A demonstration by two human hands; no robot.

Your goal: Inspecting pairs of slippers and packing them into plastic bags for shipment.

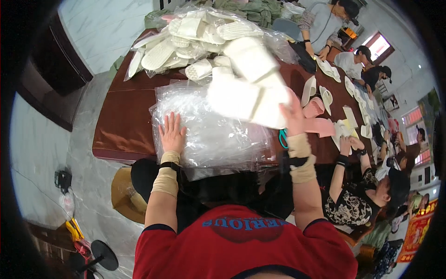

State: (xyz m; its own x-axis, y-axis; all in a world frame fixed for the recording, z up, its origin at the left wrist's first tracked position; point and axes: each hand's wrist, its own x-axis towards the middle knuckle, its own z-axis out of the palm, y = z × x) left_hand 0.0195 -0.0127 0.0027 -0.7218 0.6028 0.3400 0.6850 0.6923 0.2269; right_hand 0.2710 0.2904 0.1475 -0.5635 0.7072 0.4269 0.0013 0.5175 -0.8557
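Note:
My left hand [172,136] lies flat, fingers stretched, on a stack of clear plastic bags [209,139] at the near edge of the table. A pair of white slippers [237,100], smeared by motion, is above the right part of that stack. My right hand [293,116] is closed round the slippers' right end; some of its fingers are hidden. Beyond the bags rises a heap of white slippers [158,55], several in clear plastic. Pink slippers [319,126] rest just right of my right hand, beside a teal scissors handle [283,138].
The table has a brown cover [121,121]. More white slippers [329,69] lie along its right side. A co-worker's hands [349,143] work over a white slipper at the right, and another person [320,28] stands at the far right. A brown stool [125,195] is below the table's near edge.

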